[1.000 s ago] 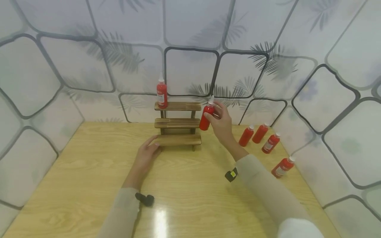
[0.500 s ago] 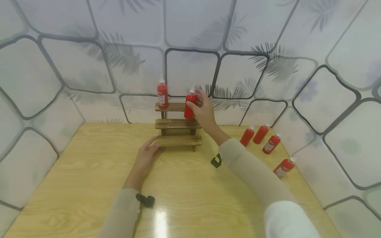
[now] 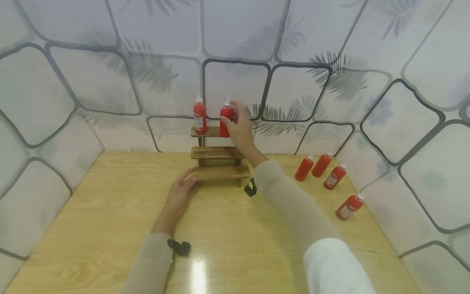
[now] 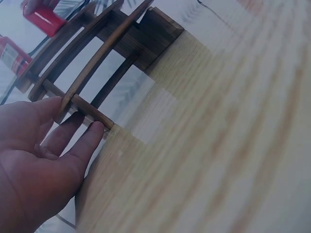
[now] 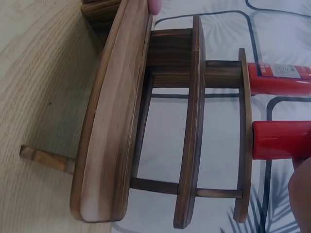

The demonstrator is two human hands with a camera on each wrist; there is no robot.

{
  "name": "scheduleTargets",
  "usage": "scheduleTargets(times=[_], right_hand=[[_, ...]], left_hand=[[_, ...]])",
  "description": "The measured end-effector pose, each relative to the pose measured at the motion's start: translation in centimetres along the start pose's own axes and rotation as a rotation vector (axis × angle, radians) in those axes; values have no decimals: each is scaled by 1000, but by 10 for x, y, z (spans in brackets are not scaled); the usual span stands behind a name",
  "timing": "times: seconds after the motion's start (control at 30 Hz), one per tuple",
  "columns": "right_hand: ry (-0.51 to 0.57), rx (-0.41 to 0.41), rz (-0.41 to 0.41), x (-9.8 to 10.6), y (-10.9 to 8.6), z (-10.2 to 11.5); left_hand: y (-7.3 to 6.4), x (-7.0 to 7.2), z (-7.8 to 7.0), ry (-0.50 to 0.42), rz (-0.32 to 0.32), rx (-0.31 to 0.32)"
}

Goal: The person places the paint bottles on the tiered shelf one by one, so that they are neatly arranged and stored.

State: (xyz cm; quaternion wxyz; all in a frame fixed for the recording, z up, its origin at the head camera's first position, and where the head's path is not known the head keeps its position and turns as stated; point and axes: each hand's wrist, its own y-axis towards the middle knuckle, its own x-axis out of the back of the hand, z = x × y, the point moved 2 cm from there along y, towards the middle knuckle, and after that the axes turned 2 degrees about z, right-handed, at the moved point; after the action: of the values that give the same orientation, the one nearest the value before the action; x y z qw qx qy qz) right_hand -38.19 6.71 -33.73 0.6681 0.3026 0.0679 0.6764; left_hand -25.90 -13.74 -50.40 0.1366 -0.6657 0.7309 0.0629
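A three-step wooden display rack point(image 3: 220, 152) stands near the back wall. My left hand point(image 3: 180, 191) grips the left end of its lowest step, with the thumb above and fingers below in the left wrist view. My right hand point(image 3: 241, 130) holds a red squeeze bottle point(image 3: 225, 119) with a white nozzle upright at the top step. In the right wrist view the base of this bottle point(image 5: 274, 140) is right at the top board. To its left, a second red bottle point(image 3: 200, 118) stands on the same step, its white label facing forward.
Several more red bottles stand on the wooden table point(image 3: 220, 237) to the right: a pair point(image 3: 304, 168) side by side, a labelled bottle point(image 3: 335, 177) beside them and another bottle point(image 3: 349, 207) closer to me. A patterned wall point(image 3: 235, 87) rises behind the rack.
My right hand has carried its red bottle left and up, from beside the rack to the top step. My left hand has stayed on the lowest step.
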Motion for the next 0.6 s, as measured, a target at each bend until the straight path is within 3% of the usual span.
scheduleTargets(times=[0.6], right_hand=[[-63,7,30,-11,6,-1]], left_hand=[[-1,-5,-4,96,-81,-17]])
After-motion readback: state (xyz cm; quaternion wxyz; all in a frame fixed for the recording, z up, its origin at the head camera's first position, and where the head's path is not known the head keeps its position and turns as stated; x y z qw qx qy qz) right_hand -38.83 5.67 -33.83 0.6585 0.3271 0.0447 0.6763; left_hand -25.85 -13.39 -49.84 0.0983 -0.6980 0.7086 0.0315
